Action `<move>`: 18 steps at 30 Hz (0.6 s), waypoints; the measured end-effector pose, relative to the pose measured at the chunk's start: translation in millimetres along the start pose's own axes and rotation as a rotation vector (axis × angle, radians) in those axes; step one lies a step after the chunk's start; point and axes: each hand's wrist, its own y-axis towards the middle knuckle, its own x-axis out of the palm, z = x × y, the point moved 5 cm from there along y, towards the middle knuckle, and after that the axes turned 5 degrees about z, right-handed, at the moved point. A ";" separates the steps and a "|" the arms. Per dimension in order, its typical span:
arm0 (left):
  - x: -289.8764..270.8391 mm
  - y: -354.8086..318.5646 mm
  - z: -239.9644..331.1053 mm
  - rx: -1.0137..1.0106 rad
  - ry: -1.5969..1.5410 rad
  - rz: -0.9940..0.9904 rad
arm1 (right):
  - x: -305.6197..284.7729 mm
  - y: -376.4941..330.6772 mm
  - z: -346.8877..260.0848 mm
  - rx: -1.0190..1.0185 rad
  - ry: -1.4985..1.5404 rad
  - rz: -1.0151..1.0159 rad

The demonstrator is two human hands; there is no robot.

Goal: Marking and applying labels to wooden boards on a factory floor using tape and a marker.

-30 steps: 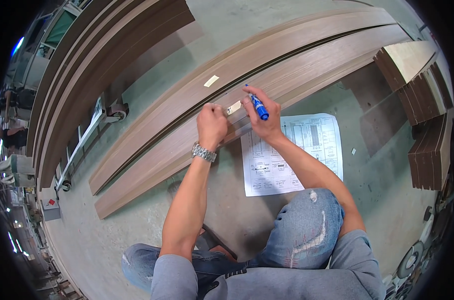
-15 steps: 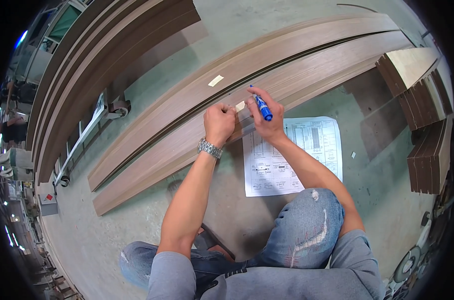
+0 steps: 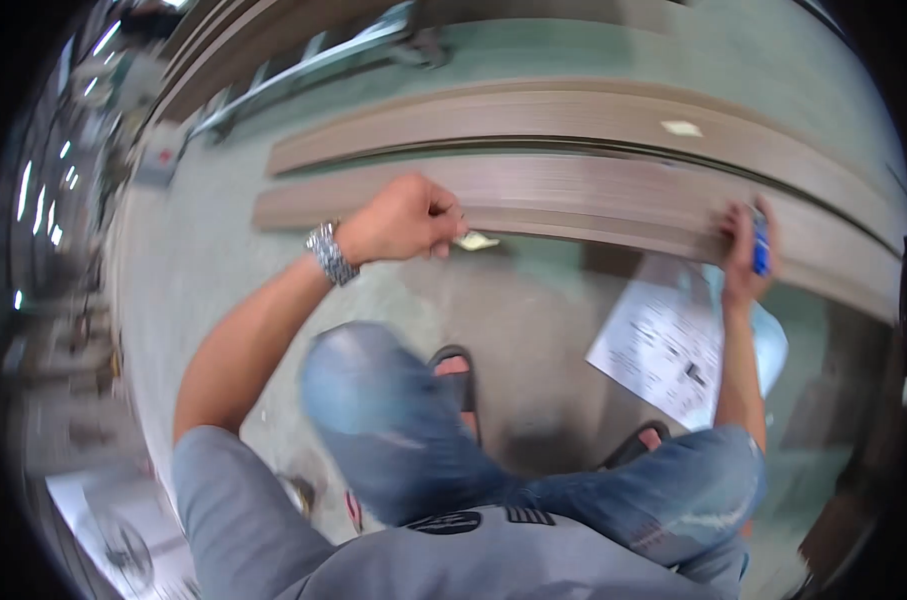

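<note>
My left hand [image 3: 403,218] pinches a small pale-yellow piece of tape [image 3: 476,241] between thumb and fingertips. It hovers over the front edge of the near brown wood-grain board [image 3: 563,195]. Farther right, my right hand [image 3: 741,255] is wrapped around a blue marker [image 3: 760,248], resting by the same board; motion blurs its fingers. The far board [image 3: 533,112] lies parallel behind, with another pale piece of tape [image 3: 682,129] stuck on its face. A printed drawing sheet [image 3: 658,345] lies on the floor beside my right forearm, which partly covers it.
A wheeled metal trolley [image 3: 313,75] carrying long brown boards stands at the upper left. On the floor near my left knee lies a small red-handled tool [image 3: 353,511]. Another printed sheet [image 3: 123,540] is at the lower left. My sandalled foot [image 3: 455,375] stands before the boards.
The view has swung left. My left hand has come off the near board and moved away from my right hand, carrying the tape; my right hand still grips the marker.
</note>
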 end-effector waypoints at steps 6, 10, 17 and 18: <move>73.0 -207.7 -254.8 -0.528 -0.197 0.280 | 7.7 11.9 -29.7 -0.193 -0.214 -0.258; 176.9 -332.9 -336.9 -0.854 -0.198 0.067 | 27.9 53.7 -74.5 -0.503 -0.330 -0.439; 215.8 -369.3 -410.0 -1.005 0.286 -0.019 | 120.0 56.7 -127.6 -0.712 -0.322 -0.611; 207.9 -366.6 -414.4 -0.941 0.383 0.067 | 131.2 49.2 -128.8 -0.680 -0.337 -0.616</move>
